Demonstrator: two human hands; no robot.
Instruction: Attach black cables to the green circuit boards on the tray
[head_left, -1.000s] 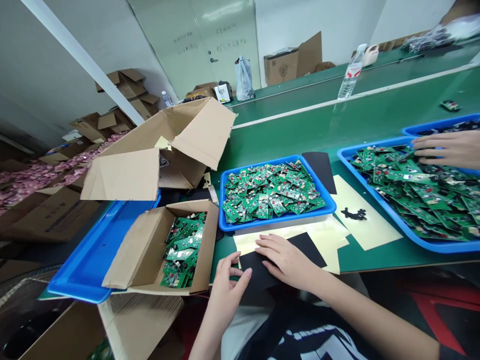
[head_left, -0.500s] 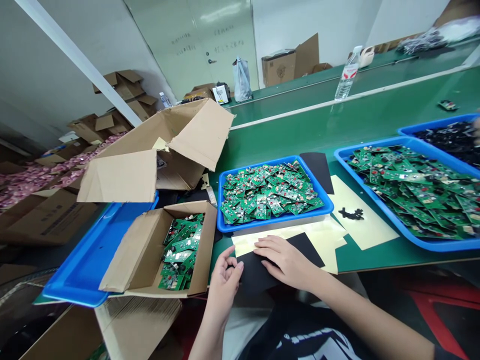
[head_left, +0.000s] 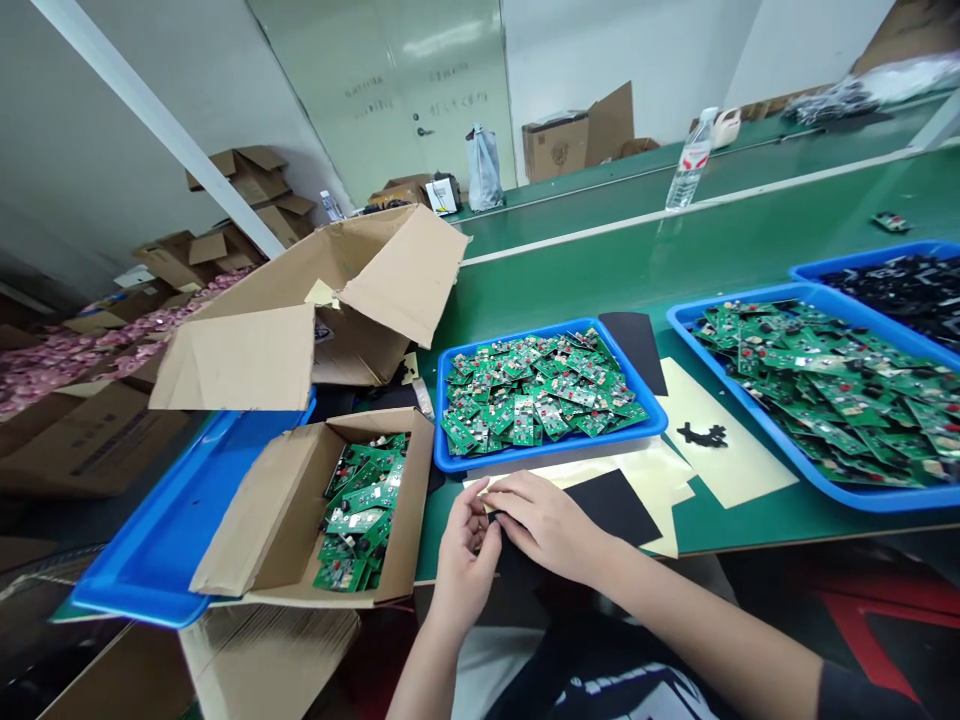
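Holding: the left hand (head_left: pixel 466 545) has its fingers curled in, thumb nearly meeting them, with a small black piece (head_left: pixel 493 516) at the tips; whether that piece is loose or part of a bigger sheet I cannot tell.
Right hand: the right hand (head_left: pixel 551 525) arches in from the other side, fingers bent and close together, tips right up against the left hand's; how far they are closed, and on what, is hidden.
Black sheet: a black sheet (head_left: pixel 615 507) shows flat beside the right hand, on top of pale yellow sheets (head_left: pixel 639 464) near the front edge of the desk (head_left: pixel 547 278).
Middle tray: just beyond the hands stands a blue tray (head_left: pixel 555 449) heaped with green circuit boards (head_left: pixel 536 390); another black sheet (head_left: pixel 637 345) lies to its right.
Black scraps: a small clump of black scraps (head_left: pixel 703 435) sits on a yellow sheet (head_left: pixel 739 470) between the middle tray and the right-hand one.
Right side: a second blue tray (head_left: pixel 855 498) holds more boards, with a tray of dark parts (head_left: pixel 915 290) behind it.
Left side: a small cardboard box (head_left: pixel 409 510) with boards inside stands near the left hand, a larger carton (head_left: pixel 405 270) behind it.
Far side: a clear bottle (head_left: pixel 688 165) stands upright.
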